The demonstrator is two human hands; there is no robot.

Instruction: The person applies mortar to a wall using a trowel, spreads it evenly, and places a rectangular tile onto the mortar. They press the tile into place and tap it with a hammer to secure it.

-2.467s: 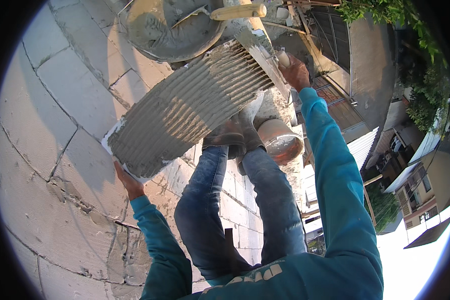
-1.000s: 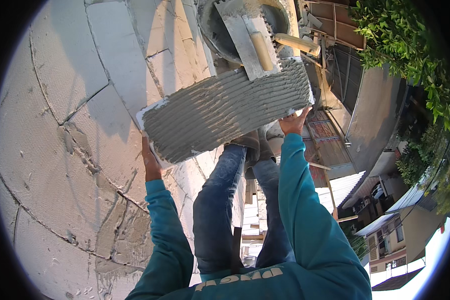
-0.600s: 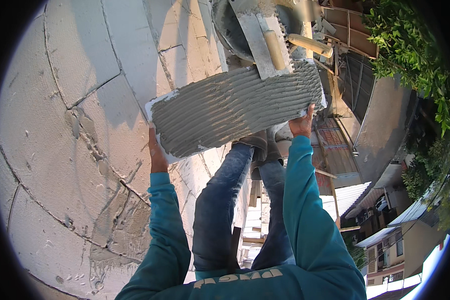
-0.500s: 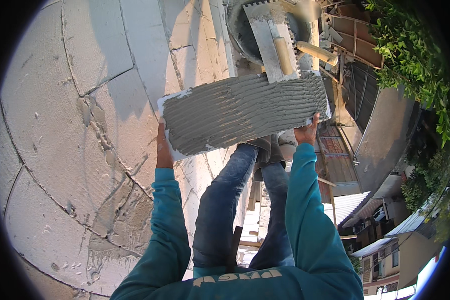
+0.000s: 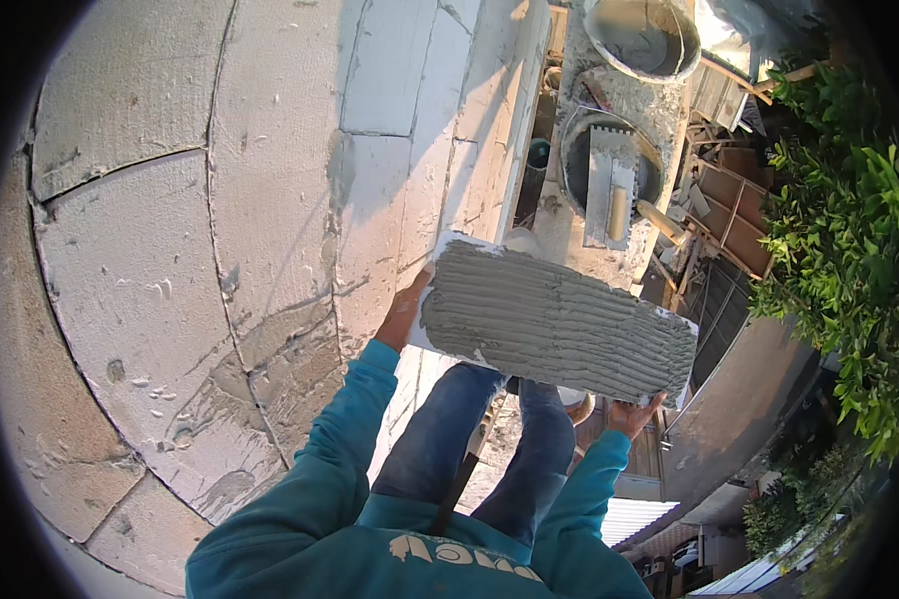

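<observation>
Mortar-coated white rect. block (image 5: 559,324) is held up in front of the person's blue-jeaned legs (image 5: 440,434), btwn both hands, ridged grey mortar facing up, R end lower in view; bare L hand (image 5: 402,311) grips its L end, fingers partly hidden, can't tell if spread or together; bare R hand (image 5: 633,415) supports the lower edge nr R corner, one digit up against the side, other fingers' spacing unclear; beyond, grey metal notched trowel w/ pale wooden handle (image 5: 601,185) lies across round grey mortar tub (image 5: 575,150), pale block wall (image 5: 270,200) to L
</observation>
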